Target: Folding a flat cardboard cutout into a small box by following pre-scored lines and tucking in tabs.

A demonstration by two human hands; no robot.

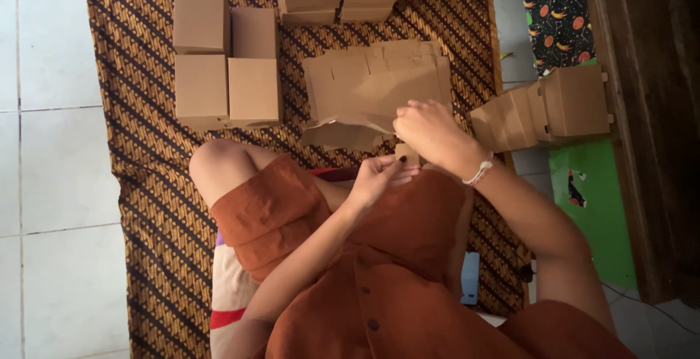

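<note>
Head view: small cardboard piece (406, 153) is pinched between right hand (430, 134) and left hand (379, 177), both grips closed on it, just below flat cardboard blanks (375, 82); right hand nearer blanks.

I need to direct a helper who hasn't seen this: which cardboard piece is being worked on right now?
On the brown patterned mat, find the pile of flat cardboard blanks in front of the seated person. The small cardboard piece sits at its near edge, between the left hand and right hand. Unlike the blanks, it is held.
</note>
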